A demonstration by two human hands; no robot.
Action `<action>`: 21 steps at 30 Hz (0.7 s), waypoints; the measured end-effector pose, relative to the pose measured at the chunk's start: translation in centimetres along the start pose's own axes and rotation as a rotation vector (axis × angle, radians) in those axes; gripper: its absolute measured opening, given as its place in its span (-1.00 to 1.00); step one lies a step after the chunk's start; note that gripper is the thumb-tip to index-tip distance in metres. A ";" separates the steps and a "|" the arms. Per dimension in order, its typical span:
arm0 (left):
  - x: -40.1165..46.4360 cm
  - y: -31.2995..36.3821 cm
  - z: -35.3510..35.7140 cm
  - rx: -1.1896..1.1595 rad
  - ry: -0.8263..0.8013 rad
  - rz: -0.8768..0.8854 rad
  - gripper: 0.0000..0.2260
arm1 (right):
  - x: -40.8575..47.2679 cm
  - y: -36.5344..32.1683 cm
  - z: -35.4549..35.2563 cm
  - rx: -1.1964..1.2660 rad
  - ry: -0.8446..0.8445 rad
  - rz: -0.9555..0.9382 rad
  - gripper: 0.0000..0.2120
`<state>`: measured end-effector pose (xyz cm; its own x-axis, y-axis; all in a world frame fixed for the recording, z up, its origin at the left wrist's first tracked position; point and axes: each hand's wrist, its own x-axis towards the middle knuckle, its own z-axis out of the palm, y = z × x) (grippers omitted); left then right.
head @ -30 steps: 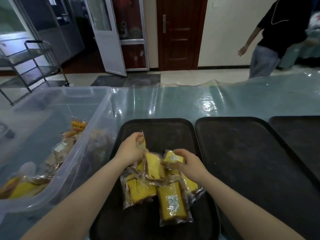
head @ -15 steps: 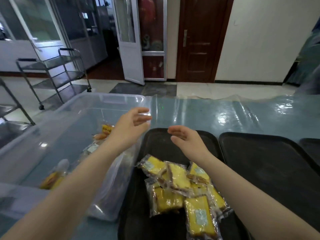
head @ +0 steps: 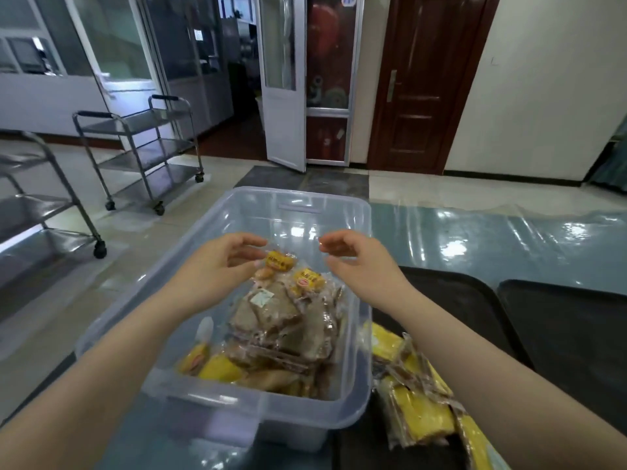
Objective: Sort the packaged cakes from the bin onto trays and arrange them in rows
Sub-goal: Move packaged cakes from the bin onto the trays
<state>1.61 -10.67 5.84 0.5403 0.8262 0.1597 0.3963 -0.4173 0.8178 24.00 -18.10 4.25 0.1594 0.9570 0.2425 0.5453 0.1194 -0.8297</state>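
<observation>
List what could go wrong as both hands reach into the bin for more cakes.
1. The packaged cakes in the clear bin lie in a tangled heap, so the left hand or right hand may drag up extras that spill.
2. The yellow cakes on the near tray overlap in a loose pile, not rows; new ones dropped on top would worsen it.
</observation>
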 end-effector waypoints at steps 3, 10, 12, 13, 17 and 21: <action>0.7 -1.9 -2.0 0.100 -0.081 0.000 -0.75 | 1.8 -0.2 2.1 -0.312 -0.193 0.100 -0.64; 4.6 -4.5 -2.9 0.337 -0.279 0.133 -0.70 | 5.3 1.0 7.0 -1.070 -0.465 0.318 -0.65; 6.5 -5.8 -1.5 0.422 -0.337 0.146 -0.68 | 5.7 1.6 7.8 -1.153 -0.579 0.409 -0.54; 7.3 -6.5 -0.5 0.487 -0.375 0.149 -0.64 | 5.7 2.1 8.1 -1.194 -0.628 0.446 -0.49; 9.2 -9.4 4.0 0.759 -0.637 0.208 -0.39 | 5.4 3.8 9.2 -1.301 -0.584 0.424 -0.64; 9.1 -12.0 6.8 0.994 -0.802 0.256 -0.19 | 5.3 4.0 9.3 -1.340 -0.561 0.421 -0.59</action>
<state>6.81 -0.72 -6.31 0.8351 0.3712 -0.4060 0.4069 -0.9135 0.0017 19.40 -10.05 -2.43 0.3337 0.8699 -0.3632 0.9154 -0.2070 0.3452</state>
